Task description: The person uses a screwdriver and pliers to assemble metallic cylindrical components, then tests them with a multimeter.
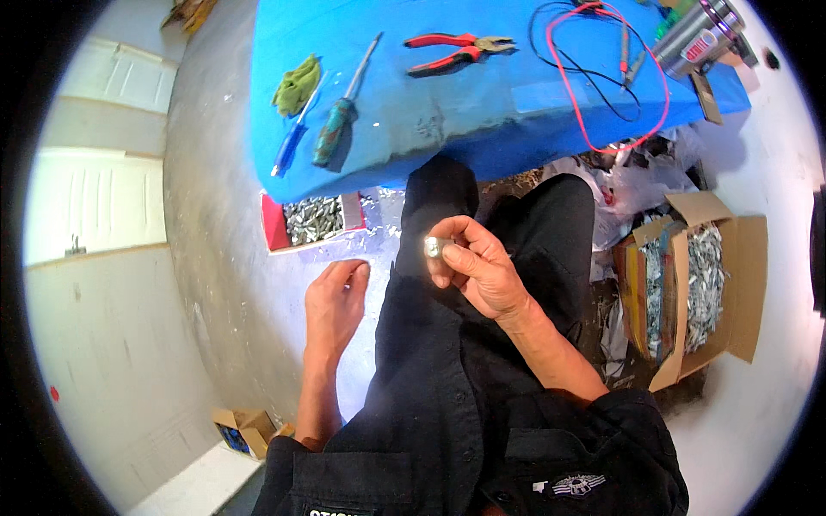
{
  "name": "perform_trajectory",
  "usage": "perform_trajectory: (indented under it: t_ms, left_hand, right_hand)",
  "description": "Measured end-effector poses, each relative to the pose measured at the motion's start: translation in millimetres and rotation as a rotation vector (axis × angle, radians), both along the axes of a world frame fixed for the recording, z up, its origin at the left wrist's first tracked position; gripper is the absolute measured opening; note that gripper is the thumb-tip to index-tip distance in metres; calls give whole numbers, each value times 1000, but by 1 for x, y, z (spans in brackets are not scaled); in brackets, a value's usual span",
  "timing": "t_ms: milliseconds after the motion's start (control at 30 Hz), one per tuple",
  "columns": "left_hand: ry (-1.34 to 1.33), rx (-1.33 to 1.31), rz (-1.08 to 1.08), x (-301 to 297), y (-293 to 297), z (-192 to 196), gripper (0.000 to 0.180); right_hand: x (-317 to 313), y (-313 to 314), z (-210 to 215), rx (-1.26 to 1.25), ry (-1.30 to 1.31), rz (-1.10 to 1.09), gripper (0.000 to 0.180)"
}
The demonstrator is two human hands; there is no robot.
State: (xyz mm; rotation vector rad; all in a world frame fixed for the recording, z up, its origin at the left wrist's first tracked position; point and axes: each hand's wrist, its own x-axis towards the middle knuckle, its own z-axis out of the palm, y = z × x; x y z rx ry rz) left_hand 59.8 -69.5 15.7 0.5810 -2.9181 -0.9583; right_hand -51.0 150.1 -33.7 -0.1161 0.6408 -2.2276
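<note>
My right hand (477,267) is raised over my lap and pinches a small silvery metal piece (433,248) between thumb and fingers. My left hand (334,303) hangs lower at the left with its fingers curled inward; I cannot see anything in it. It hovers just below a red tray (274,230) filled with several small silvery metal pieces on the floor. I sit in dark clothes in front of a blue table (430,120).
On the blue table lie a green-handled screwdriver (337,125), a blue pen (289,148), a green rag (297,83), red-handled pliers (452,50), red and black test leads (602,77) and a metal cylinder (699,36). A cardboard box (701,288) of metal pieces stands at my right.
</note>
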Motion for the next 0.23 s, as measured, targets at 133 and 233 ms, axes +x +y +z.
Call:
perform_trajectory:
  t_ms: [133, 233]
  left_hand:
    - [122, 341, 161, 2, 30, 24, 40]
    - [140, 469, 207, 9, 34, 32, 50]
  right_hand:
    - [3, -20, -3, 265, 169, 47, 34]
    - [12, -31, -5, 450, 498, 176, 42]
